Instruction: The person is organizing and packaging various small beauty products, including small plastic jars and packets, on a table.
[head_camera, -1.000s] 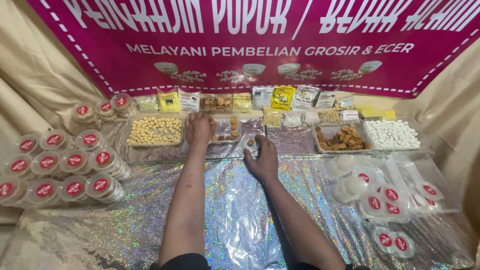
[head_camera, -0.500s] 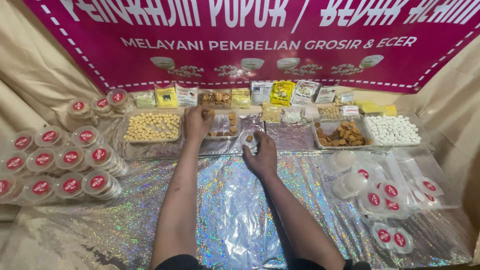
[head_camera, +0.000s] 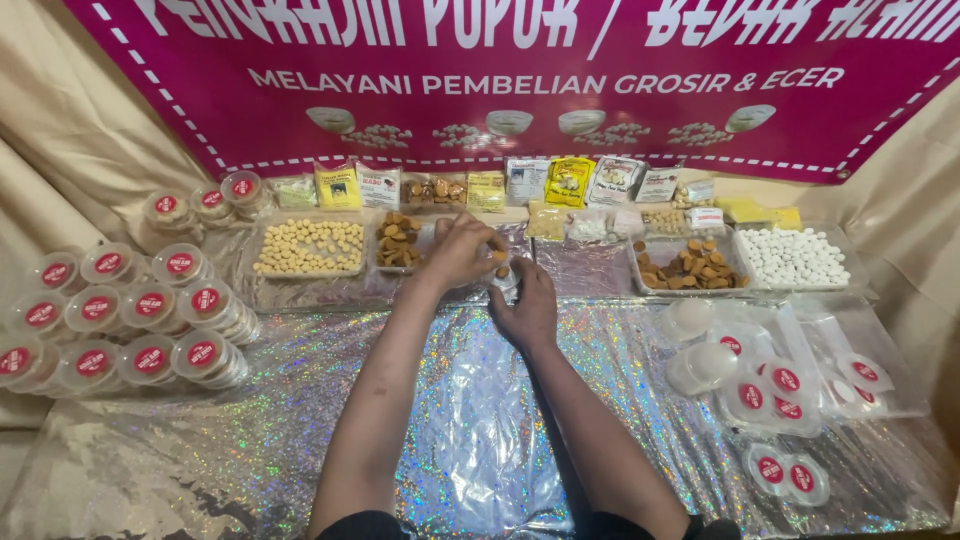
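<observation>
The right hand (head_camera: 528, 308) grasps a small clear cup (head_camera: 506, 279) at the glittery cloth's (head_camera: 300, 420) far edge; the left hand (head_camera: 462, 250) pinches brown pieces (head_camera: 499, 256) just above it, trays crowding both sides.

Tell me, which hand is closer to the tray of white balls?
Right. The right hand is at the table's middle, well left of the white-ball tray; the left hand is farther left still.
</observation>
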